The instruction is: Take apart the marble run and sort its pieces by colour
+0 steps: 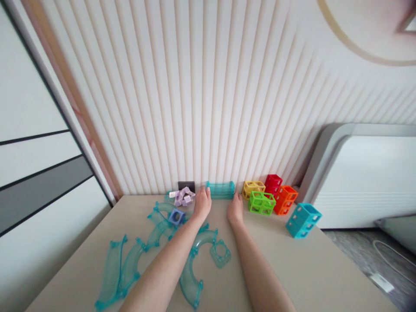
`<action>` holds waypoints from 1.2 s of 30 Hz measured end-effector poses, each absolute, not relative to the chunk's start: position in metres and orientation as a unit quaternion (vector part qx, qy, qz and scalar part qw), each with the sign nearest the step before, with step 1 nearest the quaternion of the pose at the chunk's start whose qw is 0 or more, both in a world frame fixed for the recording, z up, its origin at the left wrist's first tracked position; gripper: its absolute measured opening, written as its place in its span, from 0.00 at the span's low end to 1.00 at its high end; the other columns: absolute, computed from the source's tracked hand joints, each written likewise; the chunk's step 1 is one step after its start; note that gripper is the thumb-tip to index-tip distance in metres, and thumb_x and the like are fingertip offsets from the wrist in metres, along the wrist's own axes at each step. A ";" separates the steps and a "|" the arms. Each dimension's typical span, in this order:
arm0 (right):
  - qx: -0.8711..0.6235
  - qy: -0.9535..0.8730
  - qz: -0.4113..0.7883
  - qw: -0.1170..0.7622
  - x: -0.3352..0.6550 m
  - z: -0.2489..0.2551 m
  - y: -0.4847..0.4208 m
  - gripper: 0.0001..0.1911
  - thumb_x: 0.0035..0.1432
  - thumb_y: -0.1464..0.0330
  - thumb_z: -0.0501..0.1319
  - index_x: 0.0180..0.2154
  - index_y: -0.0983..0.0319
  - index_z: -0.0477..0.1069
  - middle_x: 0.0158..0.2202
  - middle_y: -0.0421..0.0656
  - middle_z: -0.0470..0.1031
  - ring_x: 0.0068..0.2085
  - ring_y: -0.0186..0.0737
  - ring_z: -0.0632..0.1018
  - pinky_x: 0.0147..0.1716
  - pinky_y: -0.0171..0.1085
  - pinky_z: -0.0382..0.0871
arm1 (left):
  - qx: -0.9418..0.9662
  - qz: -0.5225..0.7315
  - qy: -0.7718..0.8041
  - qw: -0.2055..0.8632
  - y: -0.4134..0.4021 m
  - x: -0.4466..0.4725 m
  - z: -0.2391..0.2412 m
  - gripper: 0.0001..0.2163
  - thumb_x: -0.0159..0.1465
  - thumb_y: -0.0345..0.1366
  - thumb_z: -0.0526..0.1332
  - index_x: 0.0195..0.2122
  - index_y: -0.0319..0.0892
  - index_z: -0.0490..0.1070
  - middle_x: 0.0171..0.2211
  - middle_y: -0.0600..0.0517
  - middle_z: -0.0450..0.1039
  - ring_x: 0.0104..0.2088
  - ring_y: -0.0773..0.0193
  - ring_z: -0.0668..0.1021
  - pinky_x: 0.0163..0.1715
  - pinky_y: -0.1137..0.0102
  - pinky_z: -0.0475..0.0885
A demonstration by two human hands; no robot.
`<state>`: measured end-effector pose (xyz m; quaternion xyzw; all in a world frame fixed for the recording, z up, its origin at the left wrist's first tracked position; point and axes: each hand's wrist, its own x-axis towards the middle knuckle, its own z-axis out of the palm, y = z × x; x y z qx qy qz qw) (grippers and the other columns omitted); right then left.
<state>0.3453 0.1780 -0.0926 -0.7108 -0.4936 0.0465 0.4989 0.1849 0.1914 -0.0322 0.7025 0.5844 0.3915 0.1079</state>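
Note:
Against the ribbed wall at the back of the table lies a see-through teal stack of straight track pieces. At its left end, my left hand is closed on it. My right hand closes on the right end, fingers partly hidden. Lilac blocks are just left of my left hand, with a blue cube frame nearer to me. Beside my right hand stand a yellow cube frame and a green one. Between my forearms lies a teal square piece with a round hole.
Curved teal track pieces and a straight teal track spread over the table's left and front. Red, orange and teal cube stacks stand at right. A dark box touches the wall. A white headboard is beyond.

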 end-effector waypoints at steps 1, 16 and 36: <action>-0.710 -0.496 0.049 0.499 0.344 -0.092 0.175 0.33 0.55 0.79 0.48 0.62 0.70 0.65 0.53 0.62 0.72 0.58 0.59 0.74 0.57 0.53 0.66 | 0.703 0.397 0.581 0.106 0.190 0.185 -0.030 0.20 0.75 0.37 0.43 0.54 0.33 0.71 0.50 0.35 0.77 0.56 0.50 0.77 0.58 0.58 0.69; -0.640 -0.570 0.084 0.509 0.334 -0.065 0.088 0.22 0.57 0.71 0.53 0.49 0.64 0.77 0.48 0.55 0.77 0.52 0.54 0.78 0.57 0.51 0.69 | 0.904 0.283 0.320 0.031 0.031 0.082 0.005 0.18 0.72 0.43 0.54 0.58 0.41 0.71 0.55 0.42 0.74 0.57 0.50 0.74 0.60 0.52 0.69; -0.517 -0.735 0.254 0.358 0.307 -0.030 0.039 0.21 0.59 0.55 0.65 0.49 0.59 0.78 0.47 0.49 0.82 0.50 0.54 0.80 0.54 0.52 0.70 | 0.920 0.209 0.328 0.051 -0.002 0.047 -0.012 0.21 0.71 0.45 0.54 0.61 0.39 0.68 0.59 0.40 0.70 0.60 0.48 0.71 0.62 0.48 0.66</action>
